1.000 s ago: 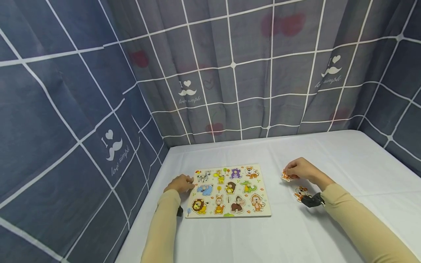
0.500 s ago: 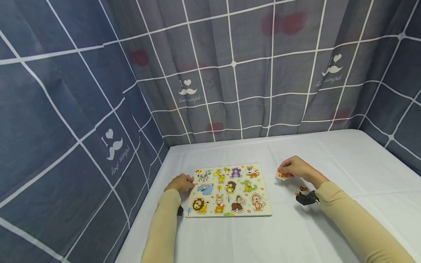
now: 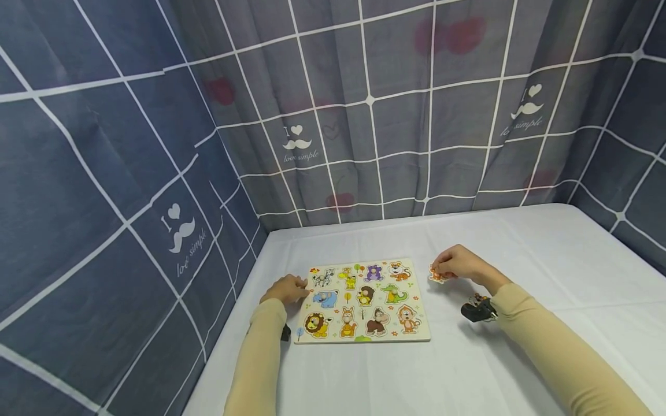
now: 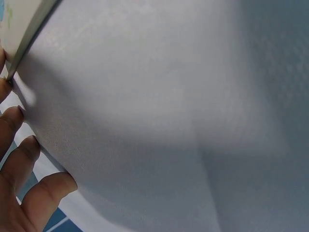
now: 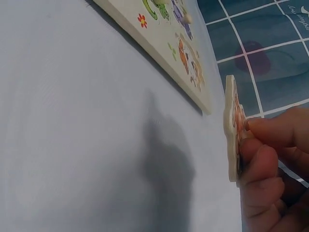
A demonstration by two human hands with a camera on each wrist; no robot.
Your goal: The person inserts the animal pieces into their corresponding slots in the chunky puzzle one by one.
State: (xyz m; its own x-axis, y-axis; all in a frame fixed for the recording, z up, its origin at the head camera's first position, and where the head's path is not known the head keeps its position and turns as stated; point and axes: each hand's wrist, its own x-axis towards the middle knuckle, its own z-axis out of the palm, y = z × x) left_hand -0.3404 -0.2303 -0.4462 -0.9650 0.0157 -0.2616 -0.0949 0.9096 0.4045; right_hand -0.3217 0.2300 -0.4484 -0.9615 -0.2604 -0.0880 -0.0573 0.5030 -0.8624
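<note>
A wooden animal puzzle board point(image 3: 337, 287) lies on the white-covered table, its pieces showing animals such as a lion, a zebra and a crocodile. My left hand point(image 3: 286, 290) rests at the board's left edge; in the left wrist view, fingertips point(image 4: 30, 145) are spread and touch the edge. Right of the board, my right hand point(image 3: 460, 263) pinches an orange animal puzzle piece point(image 3: 434, 276) by its knob, raised above the cloth. The right wrist view shows this puzzle piece point(image 5: 231, 135) edge-on; its animal cannot be made out.
Another animal puzzle piece point(image 3: 480, 298) lies on the table point(image 3: 385, 381), partly hidden by the black wrist camera point(image 3: 476, 312) on the right arm. Dark gridded curtains point(image 3: 333, 133) hang behind and beside the table.
My right hand has moved left towards the board with the puzzle piece. The right wrist camera now covers more of the loose piece. My left hand and the board have stayed still.
</note>
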